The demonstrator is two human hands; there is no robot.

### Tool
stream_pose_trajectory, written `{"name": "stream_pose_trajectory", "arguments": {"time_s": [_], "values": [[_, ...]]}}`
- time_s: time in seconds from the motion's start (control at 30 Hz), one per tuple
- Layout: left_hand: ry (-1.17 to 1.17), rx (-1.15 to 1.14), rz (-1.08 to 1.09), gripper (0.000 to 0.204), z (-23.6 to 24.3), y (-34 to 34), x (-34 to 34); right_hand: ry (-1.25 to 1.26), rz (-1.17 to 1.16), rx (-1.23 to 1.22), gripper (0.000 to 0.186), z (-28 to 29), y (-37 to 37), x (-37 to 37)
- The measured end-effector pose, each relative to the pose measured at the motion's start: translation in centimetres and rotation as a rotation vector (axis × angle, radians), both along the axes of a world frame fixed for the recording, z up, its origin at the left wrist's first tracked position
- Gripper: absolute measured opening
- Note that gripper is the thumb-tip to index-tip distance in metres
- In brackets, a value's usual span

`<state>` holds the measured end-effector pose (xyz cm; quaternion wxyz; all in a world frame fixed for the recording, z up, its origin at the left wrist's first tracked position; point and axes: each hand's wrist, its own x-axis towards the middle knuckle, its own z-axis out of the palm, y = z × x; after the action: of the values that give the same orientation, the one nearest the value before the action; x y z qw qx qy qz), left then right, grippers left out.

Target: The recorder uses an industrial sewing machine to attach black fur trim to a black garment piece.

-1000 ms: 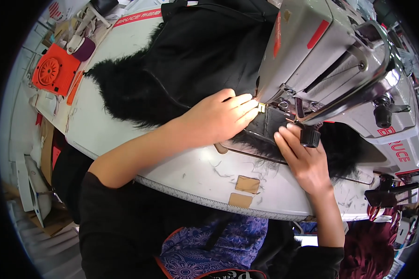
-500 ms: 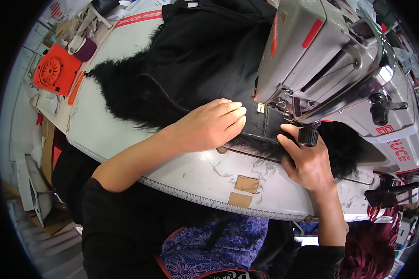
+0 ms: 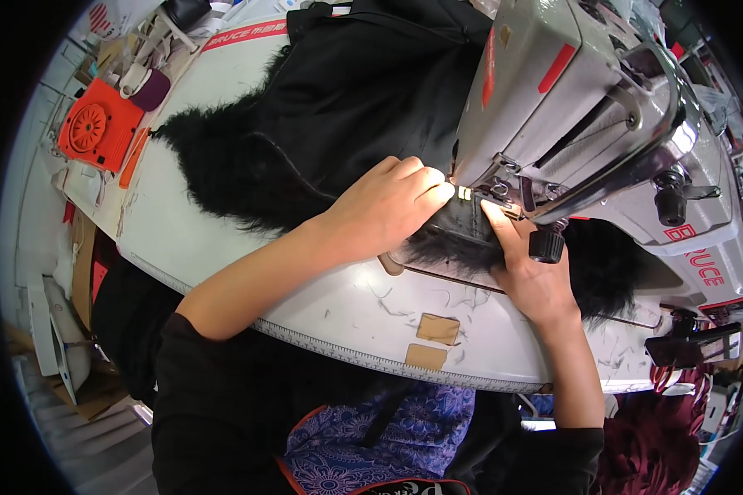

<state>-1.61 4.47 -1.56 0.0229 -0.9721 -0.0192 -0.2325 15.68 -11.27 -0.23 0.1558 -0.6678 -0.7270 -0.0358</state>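
Note:
A black garment point(image 3: 363, 99) with fur edging spreads over the sewing table, its lining side up. Part of it lies beneath the needle area of a grey sewing machine point(image 3: 524, 91). My left hand point(image 3: 392, 202) presses on the garment just left of the lit presser foot, fingers curled together with the cloth under their tips. On the other side of the seam, my right hand point(image 3: 537, 268) rests on the garment, one finger stretched toward the foot. A black knob point(image 3: 546, 242) hides some of its fingers. Black fur point(image 3: 446, 252) hangs along the near edge between both hands.
A measuring tape point(image 3: 330, 351) runs along the table's curved front edge. Two tan patches point(image 3: 437, 328) and loose fur wisps lie on the white tabletop point(image 3: 338, 301). At the far left are an orange plastic case point(image 3: 103, 124) and a purple-and-white spool point(image 3: 146, 87).
My left hand has slid up and right toward the presser foot, fingers more curled. My right hand has shifted slightly left and up, and the garment's near edge between them has moved with them.

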Motion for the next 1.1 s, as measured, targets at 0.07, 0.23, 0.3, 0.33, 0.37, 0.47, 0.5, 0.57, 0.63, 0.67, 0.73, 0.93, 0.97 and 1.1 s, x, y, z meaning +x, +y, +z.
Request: {"name": "stream_pose_trajectory", "arguments": {"time_s": [0.07,0.23,0.3,0.33,0.37,0.47,0.5,0.57,0.63,0.67,0.73,0.93,0.97,1.1], "values": [[-0.046,0.011,0.017,0.021,-0.3,0.1,0.2,-0.042,-0.002,0.125,0.059,-0.9,0.2,0.2],[-0.03,-0.075,0.05,0.011,-0.4,0.5,0.8,-0.081,0.021,0.255,0.056,-1.6,0.5,0.2],[-0.054,-0.041,0.053,0.007,-0.5,0.4,0.8,-0.116,0.029,0.272,0.056,-1.8,0.6,0.2],[-0.078,-0.007,0.053,0.006,-0.5,0.4,0.9,-0.12,0.012,0.255,0.055,-2.0,0.6,0.2],[-0.077,-0.007,0.053,0.006,-0.6,0.4,1.0,-0.125,-0.006,0.238,0.054,-2.1,0.6,0.1],[-0.114,0.083,0.087,0.008,-0.8,0.5,1.4,-0.122,-0.007,0.21,0.054,-1.6,0.9,0.1],[-0.11,0.07,0.087,0.007,-0.7,0.5,1.3,-0.119,-0.004,0.212,0.054,-1.6,1.0,0.3],[-0.105,0.061,0.088,0.007,-0.4,0.5,1.2,0.028,0.057,0.207,0.05,-1.6,1.0,0.6],[-0.055,0.069,0.098,0.004,0.2,0.3,1.1,0.048,0.035,0.193,0.048,-1.5,0.9,0.7],[-0.056,0.073,0.098,0.004,0.3,0.3,1.1,0.069,0.014,0.178,0.046,-1.4,0.8,0.7],[-0.082,0.016,0.064,0.007,-0.2,0.9,1.1,0.038,0.015,0.201,0.044,-1.7,1.1,0.7],[-0.074,-0.028,0.04,0.017,0.5,0.3,0.1,-0.105,0.045,0.262,0.038,-1.3,0.3,0.4],[-0.072,-0.028,0.042,0.017,0.5,0.2,0.1,-0.14,0.042,0.232,0.037,-1.3,0.1,0.4],[-0.179,0.11,-0.285,0.022,-0.2,0.1,0.0,-0.09,0.088,0.272,0.038,-0.8,0.0,0.4]]}}
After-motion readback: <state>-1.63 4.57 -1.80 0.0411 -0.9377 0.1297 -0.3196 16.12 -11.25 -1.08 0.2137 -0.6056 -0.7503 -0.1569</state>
